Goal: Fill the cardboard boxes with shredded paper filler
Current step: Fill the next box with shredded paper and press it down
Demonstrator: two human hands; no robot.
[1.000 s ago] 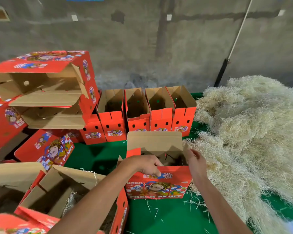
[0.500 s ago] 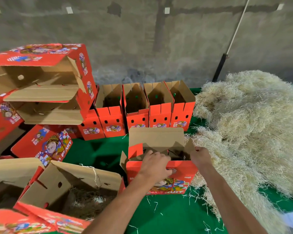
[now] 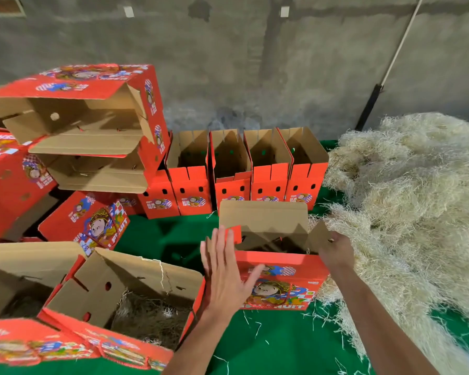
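We are steadying the red box (image 3: 279, 280), left hand (image 3: 225, 277) fingers spread flat at nine o'clock, right hand (image 3: 336, 253) pinching its three o'clock flap, shredded paper (image 3: 417, 201) lying alongside.

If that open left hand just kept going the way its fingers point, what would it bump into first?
Probably the left side flap of the open red box right at the fingertips of the left hand; depth is hard to judge, so it might slip just past it.
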